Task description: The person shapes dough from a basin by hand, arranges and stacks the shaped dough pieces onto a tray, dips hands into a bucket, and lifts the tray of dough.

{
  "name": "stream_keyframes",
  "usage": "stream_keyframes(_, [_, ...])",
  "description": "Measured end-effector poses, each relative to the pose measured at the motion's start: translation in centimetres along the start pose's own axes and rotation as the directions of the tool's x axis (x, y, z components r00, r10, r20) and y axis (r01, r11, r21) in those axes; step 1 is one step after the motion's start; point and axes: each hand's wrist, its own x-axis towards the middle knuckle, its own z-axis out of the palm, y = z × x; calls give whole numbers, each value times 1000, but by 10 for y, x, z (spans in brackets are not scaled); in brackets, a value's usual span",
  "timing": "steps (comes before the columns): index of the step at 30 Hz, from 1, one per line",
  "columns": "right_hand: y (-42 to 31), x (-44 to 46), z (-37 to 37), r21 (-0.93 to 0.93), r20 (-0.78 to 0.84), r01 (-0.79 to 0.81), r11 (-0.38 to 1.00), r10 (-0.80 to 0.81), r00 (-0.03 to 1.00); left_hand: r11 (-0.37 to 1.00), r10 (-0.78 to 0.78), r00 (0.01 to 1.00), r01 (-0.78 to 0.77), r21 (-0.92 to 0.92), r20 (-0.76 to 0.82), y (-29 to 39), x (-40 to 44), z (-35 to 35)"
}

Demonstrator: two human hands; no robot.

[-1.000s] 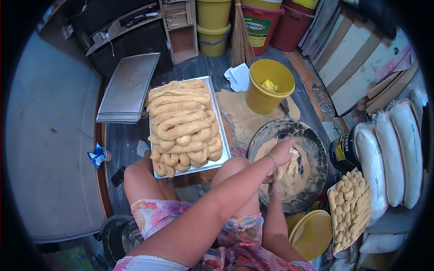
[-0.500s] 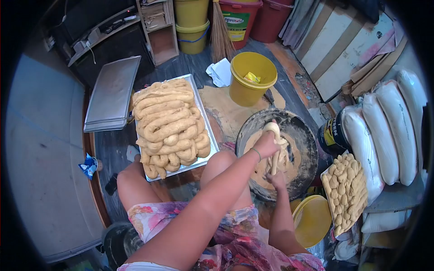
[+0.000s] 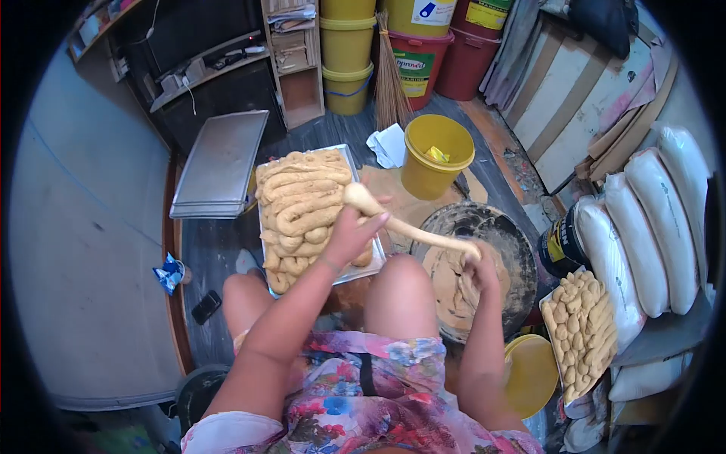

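While seated beside a black basin (image 3: 522, 246) and a tray (image 3: 364, 270) heaped with dough coils (image 3: 306, 198), holds up one smooth dough rope (image 3: 420, 234), gripped near its bulging end by the left hand (image 3: 350, 237), clasped at its thin end above the basin by the right hand (image 3: 482, 271).

Straw broom (image 3: 391, 83), stacked yellow buckets (image 3: 347, 87), phone on floor (image 3: 206, 306)
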Motion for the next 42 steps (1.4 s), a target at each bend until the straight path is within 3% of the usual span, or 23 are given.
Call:
stream_keyframes(2, [-52,24,39,149,54,180,972,-190,980,998,-13,999,10,63,48,27,-21,-27])
stream_keyframes(4, [-97,48,93,298,114,249,921,-294,949,983,-45,988,18,180,146,33,-31,-47])
stream_keyframes(5, [-116,57,126,285,119,289,914,-333,936,971,-68,979,22,237,191,34,-36,-56])
stream_keyframes(8, [-149,91,222,155,170,356,922,-380,909,865,78,926,-247,437,370,12,-42,-71])
stream_keyframes(11, [-153,125,313,11,189,410,912,-405,895,710,301,877,-468,527,374,-13,-41,-73])
stream_keyframes(14, [-120,166,383,-99,210,422,901,-395,894,568,49,941,-303,765,336,-23,-35,-87])
stream_keyframes(16, [-68,211,409,-464,277,571,677,-501,820,571,-60,974,-144,808,216,-30,-24,-94])
stream_keyframes(18, [-30,214,422,-717,425,441,539,-162,890,549,-171,981,17,836,93,-35,-12,-102])
stream_keyframes(20, [-39,172,432,-848,466,509,148,-249,849,564,-112,990,-5,826,82,-37,-11,-104])
stream_keyframes(23, [-44,173,424,-814,490,517,266,-164,856,559,-118,981,-64,827,156,-43,-13,-105])
stream_keyframes(27, [-49,161,390,-608,535,592,529,-278,798,526,-70,983,-106,844,167,-39,-13,-102])
stream_keyframes(33, [-88,120,356,-609,672,620,494,-93,734,452,7,996,-83,888,90,-38,-8,-99])
stream_keyframes(36, [-68,129,352,-643,623,553,530,-59,780,402,26,997,-82,912,78,-36,-8,-96])
stream_keyframes(39, [-50,137,349,-610,690,668,426,-130,712,334,-24,999,-16,942,26,-32,-8,-92])
stream_keyframes(42, [-49,137,351,-643,643,620,449,-122,756,319,-31,999,23,947,-14,-25,-11,-92])
